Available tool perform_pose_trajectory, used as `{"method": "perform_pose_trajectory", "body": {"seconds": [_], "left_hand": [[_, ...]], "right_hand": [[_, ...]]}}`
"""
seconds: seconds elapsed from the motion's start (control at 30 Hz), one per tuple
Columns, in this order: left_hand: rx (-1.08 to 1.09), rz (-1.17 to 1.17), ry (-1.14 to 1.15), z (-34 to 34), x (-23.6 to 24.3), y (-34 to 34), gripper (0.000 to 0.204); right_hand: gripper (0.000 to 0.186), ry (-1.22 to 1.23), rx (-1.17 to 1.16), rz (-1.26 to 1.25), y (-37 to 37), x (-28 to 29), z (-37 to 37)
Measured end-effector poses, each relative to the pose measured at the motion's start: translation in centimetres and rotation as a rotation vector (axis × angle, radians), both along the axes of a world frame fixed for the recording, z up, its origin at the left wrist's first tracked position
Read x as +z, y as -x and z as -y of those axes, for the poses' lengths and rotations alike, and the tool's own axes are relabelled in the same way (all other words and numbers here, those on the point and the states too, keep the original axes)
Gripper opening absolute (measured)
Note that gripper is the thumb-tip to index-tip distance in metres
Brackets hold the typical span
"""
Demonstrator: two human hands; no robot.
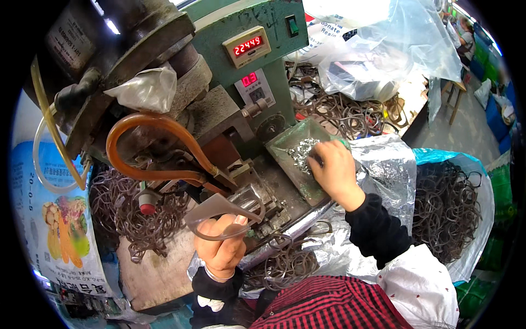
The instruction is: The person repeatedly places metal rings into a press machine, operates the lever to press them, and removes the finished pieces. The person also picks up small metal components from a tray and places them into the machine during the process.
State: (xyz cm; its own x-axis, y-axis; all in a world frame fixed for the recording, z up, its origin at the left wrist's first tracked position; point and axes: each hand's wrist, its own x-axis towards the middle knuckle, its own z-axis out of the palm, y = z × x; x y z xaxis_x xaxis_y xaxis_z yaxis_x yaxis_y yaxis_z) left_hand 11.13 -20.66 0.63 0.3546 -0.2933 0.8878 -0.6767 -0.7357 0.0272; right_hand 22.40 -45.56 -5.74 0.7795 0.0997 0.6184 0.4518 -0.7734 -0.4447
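My left hand (pixel 221 247) is closed on a looped translucent grey-brown plastic strap (pixel 198 217), which stands up from the fingers in front of the machine's small metal die (pixel 268 211). Part of the loop reaches over the die's near edge. My right hand (pixel 338 172) dips into a green metal tray (pixel 311 129) to the right of the die. Its fingers are bent together at a scatter of small shiny metal pieces (pixel 300 155). Whatever lies between those fingertips is hidden.
A green press (pixel 219 33) with red digital displays rises ahead, an orange hose (pixel 148 122) curving at its left. Heaps of brown straps lie left (pixel 145 219), behind the tray (pixel 345 112), near my lap (pixel 285 266) and in a bag (pixel 446 214) at right. A red button (pixel 147 208) sits left.
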Motion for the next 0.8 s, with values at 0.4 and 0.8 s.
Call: {"method": "perform_pose_trajectory", "body": {"seconds": [0.4,0.8], "left_hand": [[-0.189,-0.038,0.058,-1.1,-0.5,-0.7,0.036],[1.131,-0.159,-0.182,-19.2,2.8,9.9,0.019]], "right_hand": [[0.019,0.137,0.288,0.129,-2.2,0.2,-2.2],[0.015,-0.418,0.171,-0.169,-0.5,-1.1,-0.8]]}}
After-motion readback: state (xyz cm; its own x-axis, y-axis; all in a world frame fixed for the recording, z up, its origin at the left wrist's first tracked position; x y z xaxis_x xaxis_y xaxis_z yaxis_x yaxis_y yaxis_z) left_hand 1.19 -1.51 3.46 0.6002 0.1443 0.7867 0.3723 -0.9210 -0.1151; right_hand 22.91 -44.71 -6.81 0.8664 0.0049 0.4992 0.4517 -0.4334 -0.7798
